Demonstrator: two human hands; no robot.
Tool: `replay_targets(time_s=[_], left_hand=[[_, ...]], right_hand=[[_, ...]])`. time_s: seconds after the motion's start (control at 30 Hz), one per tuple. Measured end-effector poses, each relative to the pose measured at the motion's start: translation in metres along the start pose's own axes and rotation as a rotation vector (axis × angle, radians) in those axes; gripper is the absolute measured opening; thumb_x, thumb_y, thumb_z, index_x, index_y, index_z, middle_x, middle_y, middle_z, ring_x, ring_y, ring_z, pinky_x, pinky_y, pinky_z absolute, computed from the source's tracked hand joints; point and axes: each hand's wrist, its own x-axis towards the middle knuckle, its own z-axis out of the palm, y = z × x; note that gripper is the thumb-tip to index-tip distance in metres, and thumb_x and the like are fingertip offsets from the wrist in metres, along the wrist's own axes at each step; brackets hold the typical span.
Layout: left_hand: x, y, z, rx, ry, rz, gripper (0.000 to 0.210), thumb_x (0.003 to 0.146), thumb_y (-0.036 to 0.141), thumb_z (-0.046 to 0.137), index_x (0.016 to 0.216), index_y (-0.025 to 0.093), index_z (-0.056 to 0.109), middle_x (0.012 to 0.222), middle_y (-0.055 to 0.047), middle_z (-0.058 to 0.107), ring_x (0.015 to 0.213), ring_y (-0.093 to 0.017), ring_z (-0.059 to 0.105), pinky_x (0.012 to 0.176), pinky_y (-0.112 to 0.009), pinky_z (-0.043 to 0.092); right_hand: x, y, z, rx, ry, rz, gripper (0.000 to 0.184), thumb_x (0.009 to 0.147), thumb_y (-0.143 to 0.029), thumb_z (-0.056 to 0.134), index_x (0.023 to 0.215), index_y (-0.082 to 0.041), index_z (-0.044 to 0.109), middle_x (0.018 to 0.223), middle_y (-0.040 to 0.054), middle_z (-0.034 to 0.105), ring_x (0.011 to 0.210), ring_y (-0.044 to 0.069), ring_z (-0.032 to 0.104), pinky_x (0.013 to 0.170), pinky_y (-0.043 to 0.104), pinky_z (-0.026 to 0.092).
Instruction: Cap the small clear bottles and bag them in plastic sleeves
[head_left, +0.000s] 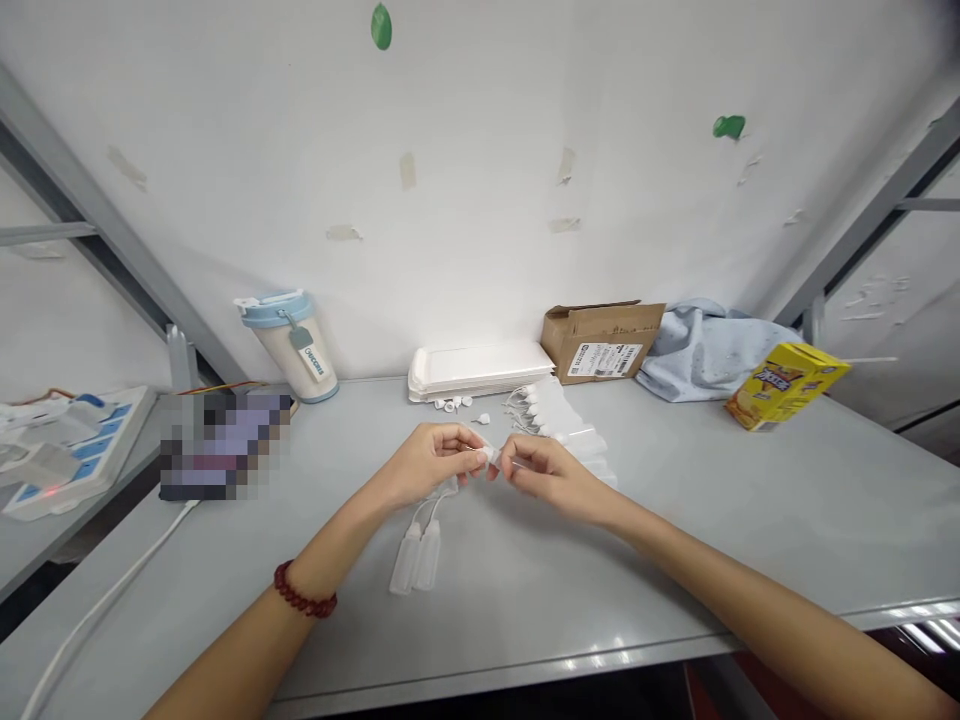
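Observation:
My left hand (433, 458) and my right hand (549, 476) meet over the middle of the table, both with fingers pinched. Between the fingertips shows a small white plastic cap (490, 454); the fingers hide part of it. Two translucent squeeze bottles with thin tubes (417, 558) lie on the table below my left hand. Behind my right hand, several similar clear bottles (574, 430) lie in a row, their thin tubes pointing left. Several loose white caps (453, 404) sit beyond my left hand, and a single white cap (481, 419) lies closer to it.
A stack of white trays (480, 368) and a cardboard box (604, 340) stand against the wall. Farther right are a pale blue cloth (701, 350) and a yellow drink carton (784, 385). On the left are a tumbler (296, 355), a phone (232, 445) and a power strip (90, 455).

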Motion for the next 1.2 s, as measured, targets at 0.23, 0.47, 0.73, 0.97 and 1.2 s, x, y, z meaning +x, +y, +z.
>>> replay_targets(time_s=[0.23, 0.47, 0.73, 0.97, 1.2], left_hand=[[0.0014, -0.002, 0.0028, -0.051, 0.025, 0.053, 0.025, 0.079, 0.039, 0.055, 0.081, 0.016, 0.065, 0.073, -0.004, 0.064, 0.072, -0.016, 0.059, 0.059, -0.026, 0.047], [-0.0006, 0.0006, 0.0066, -0.042, 0.002, 0.04, 0.021, 0.078, 0.036, 0.057, 0.083, 0.018, 0.067, 0.07, -0.002, 0.065, 0.066, -0.013, 0.057, 0.057, -0.023, 0.045], [0.0007, -0.0022, 0.0076, -0.132, -0.049, -0.048, 0.028, 0.079, 0.04, 0.054, 0.081, 0.015, 0.065, 0.071, -0.004, 0.062, 0.066, -0.015, 0.058, 0.055, -0.024, 0.048], [-0.0001, -0.0054, 0.0085, -0.1, -0.048, -0.049, 0.029, 0.079, 0.04, 0.055, 0.071, 0.014, 0.062, 0.065, -0.002, 0.06, 0.057, -0.011, 0.054, 0.053, -0.023, 0.046], [0.0001, -0.0013, 0.01, -0.186, -0.056, 0.003, 0.023, 0.076, 0.034, 0.061, 0.088, 0.015, 0.062, 0.072, -0.003, 0.064, 0.068, -0.014, 0.059, 0.059, -0.025, 0.048]], right_hand=[[0.0032, -0.003, -0.0033, 0.344, -0.064, 0.073, 0.004, 0.076, -0.017, 0.047, 0.073, -0.019, 0.045, 0.076, -0.0006, 0.059, 0.05, 0.006, 0.039, 0.049, 0.021, 0.033], [0.0021, -0.0028, -0.0053, 0.437, -0.108, 0.133, 0.006, 0.076, -0.014, 0.045, 0.075, -0.019, 0.045, 0.075, 0.0002, 0.062, 0.047, 0.005, 0.038, 0.046, 0.02, 0.029], [0.0027, -0.0053, -0.0084, 0.446, -0.123, 0.191, 0.006, 0.075, -0.013, 0.044, 0.074, -0.019, 0.044, 0.073, 0.001, 0.063, 0.044, 0.004, 0.036, 0.044, 0.02, 0.023], [0.0033, -0.0025, -0.0083, 0.429, -0.146, 0.182, 0.005, 0.074, -0.014, 0.046, 0.073, -0.019, 0.044, 0.073, 0.0025, 0.064, 0.043, 0.004, 0.037, 0.043, 0.02, 0.024], [0.0027, -0.0022, -0.0092, 0.436, -0.122, 0.188, 0.005, 0.075, -0.014, 0.045, 0.073, -0.019, 0.043, 0.073, 0.0023, 0.064, 0.044, 0.005, 0.037, 0.043, 0.019, 0.024]])
